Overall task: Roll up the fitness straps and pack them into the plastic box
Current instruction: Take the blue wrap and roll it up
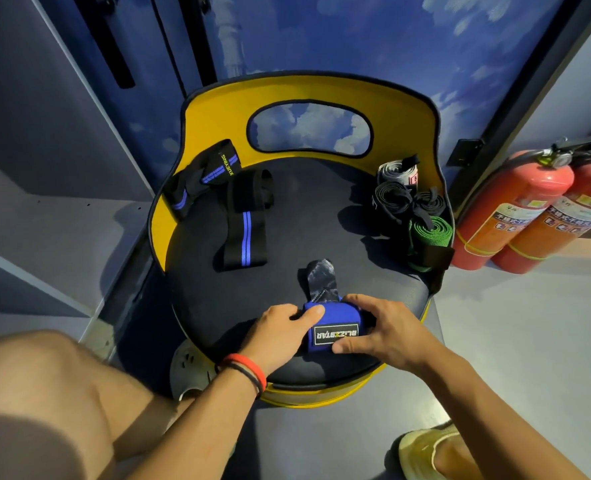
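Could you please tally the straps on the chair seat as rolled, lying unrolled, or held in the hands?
Rolled: 4, grey roll, black roll, second black roll, green roll
Lying unrolled: 2, black-and-blue straps
Held by left hand and right hand: 1, blue strap
Total: 7

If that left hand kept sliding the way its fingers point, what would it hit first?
The left hand points across the seat at the blue strap it holds, so it meets that at once. Just beyond, it would likely meet the right hand, which grips the strap's other side.
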`<action>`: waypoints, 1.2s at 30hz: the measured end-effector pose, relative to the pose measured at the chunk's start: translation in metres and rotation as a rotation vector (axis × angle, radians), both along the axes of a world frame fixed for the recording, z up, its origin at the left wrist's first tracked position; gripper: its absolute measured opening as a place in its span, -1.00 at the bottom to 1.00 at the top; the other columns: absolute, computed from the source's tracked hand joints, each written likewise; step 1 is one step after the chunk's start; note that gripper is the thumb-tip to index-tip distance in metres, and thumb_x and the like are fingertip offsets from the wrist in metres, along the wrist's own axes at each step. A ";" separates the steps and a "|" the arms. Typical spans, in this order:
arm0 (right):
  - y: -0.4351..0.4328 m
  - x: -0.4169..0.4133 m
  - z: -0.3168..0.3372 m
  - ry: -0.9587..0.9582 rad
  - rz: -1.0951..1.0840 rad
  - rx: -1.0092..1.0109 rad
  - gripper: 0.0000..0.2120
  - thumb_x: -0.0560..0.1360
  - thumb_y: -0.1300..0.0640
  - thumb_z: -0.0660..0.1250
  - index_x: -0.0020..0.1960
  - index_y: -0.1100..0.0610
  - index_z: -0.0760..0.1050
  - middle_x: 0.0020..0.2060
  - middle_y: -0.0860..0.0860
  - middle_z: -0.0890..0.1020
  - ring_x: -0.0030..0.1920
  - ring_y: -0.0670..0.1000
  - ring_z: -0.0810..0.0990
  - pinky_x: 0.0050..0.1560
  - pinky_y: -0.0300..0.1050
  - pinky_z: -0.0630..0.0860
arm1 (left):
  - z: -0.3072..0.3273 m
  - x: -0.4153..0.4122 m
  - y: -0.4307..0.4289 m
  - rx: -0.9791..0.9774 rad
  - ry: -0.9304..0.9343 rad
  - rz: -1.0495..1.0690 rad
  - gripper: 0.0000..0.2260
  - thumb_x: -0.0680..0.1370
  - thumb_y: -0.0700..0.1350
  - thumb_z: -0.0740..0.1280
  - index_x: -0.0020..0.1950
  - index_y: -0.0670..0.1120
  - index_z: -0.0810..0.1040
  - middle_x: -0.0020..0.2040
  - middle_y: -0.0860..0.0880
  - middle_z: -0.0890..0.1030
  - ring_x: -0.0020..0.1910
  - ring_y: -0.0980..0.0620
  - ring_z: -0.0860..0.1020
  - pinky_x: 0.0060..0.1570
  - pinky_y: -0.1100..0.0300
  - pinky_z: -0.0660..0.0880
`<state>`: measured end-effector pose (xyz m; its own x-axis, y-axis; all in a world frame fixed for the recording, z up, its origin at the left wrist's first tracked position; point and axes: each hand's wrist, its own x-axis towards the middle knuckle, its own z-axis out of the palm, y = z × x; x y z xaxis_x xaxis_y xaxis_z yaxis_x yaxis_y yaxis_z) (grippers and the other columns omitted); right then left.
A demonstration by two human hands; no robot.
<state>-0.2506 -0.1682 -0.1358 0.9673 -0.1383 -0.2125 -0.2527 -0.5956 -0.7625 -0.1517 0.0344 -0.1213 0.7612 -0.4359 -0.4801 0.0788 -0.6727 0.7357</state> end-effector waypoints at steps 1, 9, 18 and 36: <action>0.000 0.001 0.001 0.013 0.002 -0.006 -0.07 0.19 -0.38 0.57 0.44 0.00 0.45 0.11 -0.15 0.65 0.10 -0.16 0.63 0.18 -0.24 0.59 | 0.000 -0.002 0.000 -0.006 -0.041 0.013 -0.65 0.58 0.25 0.31 0.12 0.00 0.57 0.03 -0.01 0.67 -0.04 0.04 0.68 0.00 0.00 0.67; -0.001 0.003 0.006 0.124 -0.017 0.113 -0.33 0.24 -0.38 0.50 0.23 -0.04 0.58 0.00 -0.11 0.67 -0.01 -0.10 0.66 0.00 -0.22 0.65 | 0.014 -0.007 0.001 0.023 -0.213 -0.184 -0.69 0.65 0.18 0.22 0.33 0.11 0.51 0.20 0.04 0.55 0.07 0.12 0.56 -0.09 0.32 0.51; 0.010 -0.008 -0.003 -0.197 -0.045 -0.067 -0.28 0.32 -0.54 0.37 0.26 -0.08 0.47 0.06 -0.16 0.47 0.09 -0.08 0.55 0.05 -0.14 0.60 | 0.006 0.003 0.006 -0.067 -0.080 -0.222 -0.64 0.53 0.22 0.41 0.26 0.11 0.60 0.13 0.08 0.60 0.07 0.12 0.60 0.10 0.13 0.61; 0.000 -0.004 -0.001 -0.130 0.051 -0.146 -0.21 0.28 -0.36 0.55 0.41 -0.08 0.47 0.09 -0.15 0.57 0.09 -0.11 0.54 0.18 -0.12 0.53 | 0.008 0.003 0.005 -0.186 -0.319 -0.283 -0.70 0.59 0.00 0.39 0.31 0.12 0.50 0.23 0.16 0.45 0.19 0.18 0.51 0.03 0.47 0.47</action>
<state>-0.2544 -0.1681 -0.1372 0.9919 -0.1086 -0.0663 -0.1242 -0.7118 -0.6914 -0.1483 0.0398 -0.1128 0.6965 -0.7046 -0.1355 -0.3386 -0.4893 0.8037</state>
